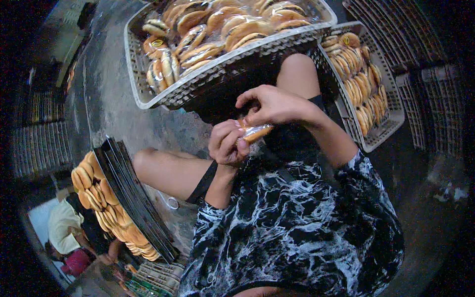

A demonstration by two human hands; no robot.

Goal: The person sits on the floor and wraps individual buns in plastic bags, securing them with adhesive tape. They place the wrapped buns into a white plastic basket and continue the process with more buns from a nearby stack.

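A bread bun in clear plastic wrap (256, 134) is held over my lap. My left hand (227, 143) grips its left end, the fingers curled around it and the thumb on the near side. My right hand (272, 105) bends over the bun from above. Its thumb and a curled finger meet at the wrapper's upper edge, while the index finger arches away from them. The hand hides part of the bun. Beyond my hands stands a pale plastic crate (230, 57), holding many filled buns in clear wrap (246, 31).
A second crate (393, 122) with rows of buns (358, 87) stands at the right. Unwrapped buns (107, 208) lie beside stacked dark trays (135, 200) at lower left. Another person (65, 226) is beyond them. Stacked racks (441, 107) line the right side.
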